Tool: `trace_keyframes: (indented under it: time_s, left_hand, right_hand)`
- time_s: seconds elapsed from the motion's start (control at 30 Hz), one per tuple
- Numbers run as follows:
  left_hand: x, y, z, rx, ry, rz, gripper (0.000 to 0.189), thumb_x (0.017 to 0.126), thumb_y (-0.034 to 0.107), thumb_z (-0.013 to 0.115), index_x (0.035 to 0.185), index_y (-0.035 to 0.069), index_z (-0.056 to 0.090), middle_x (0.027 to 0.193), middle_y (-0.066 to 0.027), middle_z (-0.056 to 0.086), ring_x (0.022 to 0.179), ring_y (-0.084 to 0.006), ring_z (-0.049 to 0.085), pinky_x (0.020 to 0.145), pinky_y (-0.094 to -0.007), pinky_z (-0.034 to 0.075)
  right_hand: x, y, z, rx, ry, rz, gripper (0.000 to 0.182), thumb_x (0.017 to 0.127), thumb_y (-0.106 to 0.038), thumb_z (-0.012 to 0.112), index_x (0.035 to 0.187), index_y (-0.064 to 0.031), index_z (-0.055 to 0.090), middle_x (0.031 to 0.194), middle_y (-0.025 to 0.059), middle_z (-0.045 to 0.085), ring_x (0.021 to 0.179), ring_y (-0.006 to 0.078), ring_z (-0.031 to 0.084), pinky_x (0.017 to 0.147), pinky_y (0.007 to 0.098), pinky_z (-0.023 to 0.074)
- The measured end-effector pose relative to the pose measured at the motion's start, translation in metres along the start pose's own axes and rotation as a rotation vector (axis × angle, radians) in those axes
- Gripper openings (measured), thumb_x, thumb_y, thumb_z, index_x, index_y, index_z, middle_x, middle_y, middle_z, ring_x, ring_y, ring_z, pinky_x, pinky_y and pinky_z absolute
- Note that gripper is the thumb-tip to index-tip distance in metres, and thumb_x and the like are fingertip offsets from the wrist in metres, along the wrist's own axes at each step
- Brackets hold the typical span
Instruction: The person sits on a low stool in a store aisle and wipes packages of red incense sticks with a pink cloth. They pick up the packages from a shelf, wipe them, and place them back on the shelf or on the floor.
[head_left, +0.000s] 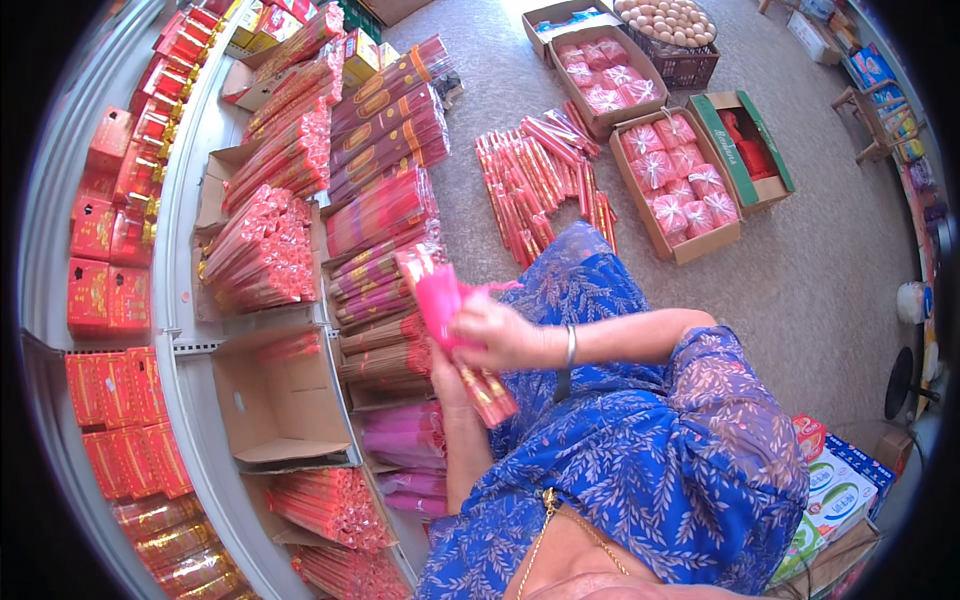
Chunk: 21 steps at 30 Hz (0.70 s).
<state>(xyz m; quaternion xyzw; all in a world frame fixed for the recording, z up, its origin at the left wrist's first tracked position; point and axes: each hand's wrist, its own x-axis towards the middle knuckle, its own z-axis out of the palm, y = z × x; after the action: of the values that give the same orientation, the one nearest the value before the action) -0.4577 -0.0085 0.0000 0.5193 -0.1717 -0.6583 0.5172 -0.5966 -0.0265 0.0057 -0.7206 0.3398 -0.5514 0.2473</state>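
A bundle of slim red-and-gold sticks in clear wrap (491, 401), perhaps candles or incense, lies slantwise across my left hand (448, 379), which grips it from below. Bright pink film or a thin bag (437, 300) goes around the bundle's middle. My right hand (499, 334), blurred, pinches this pink material; a loose pink end sticks out beyond it. Similar red-and-gold bundles (517, 187) lie in a pile on the floor ahead. The fingers of my left hand are mostly hidden behind the bundle.
Shelves at left hold packed incense sticks (262, 247), red boxes (90, 292) and a cardboard box (281, 397) with little in it. On the floor stand cartons of pink-wrapped packs (679, 176), a green-edged carton (742, 150) and a crate (682, 67) under a basket of eggs (667, 22).
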Motion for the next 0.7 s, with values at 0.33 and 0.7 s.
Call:
trace_keyframes:
  time_s: [0.33, 0.7]
  left_hand:
    - [-0.017, -0.001, 0.000, -0.058, -0.195, 0.026, 0.059, 0.092, 0.054, 0.040, 0.115, 0.000, 0.049, 0.093, -0.0111, 0.060, 0.082, -0.0196, 0.062, 0.070, -0.0330, 0.054]
    - [-0.019, 0.012, 0.006, 0.210, -0.327, 0.111, 0.034, 0.090, 0.026, 0.059, 0.108, -0.001, 0.049, 0.084, -0.0089, 0.061, 0.070, -0.0137, 0.060, 0.064, -0.0263, 0.051]
  right_hand:
    - [0.035, 0.036, 0.010, -0.138, 0.226, -0.129, 0.024, 0.067, -0.011, 0.070, 0.088, -0.0060, 0.058, 0.082, 0.0105, 0.053, 0.074, 0.0271, 0.055, 0.064, 0.0380, 0.0470]
    - [0.065, 0.073, -0.022, 1.424, 0.253, 1.046, 0.040, 0.091, -0.043, 0.050, 0.107, -0.0070, 0.058, 0.094, 0.0083, 0.064, 0.080, 0.0167, 0.063, 0.074, 0.0316, 0.0527]
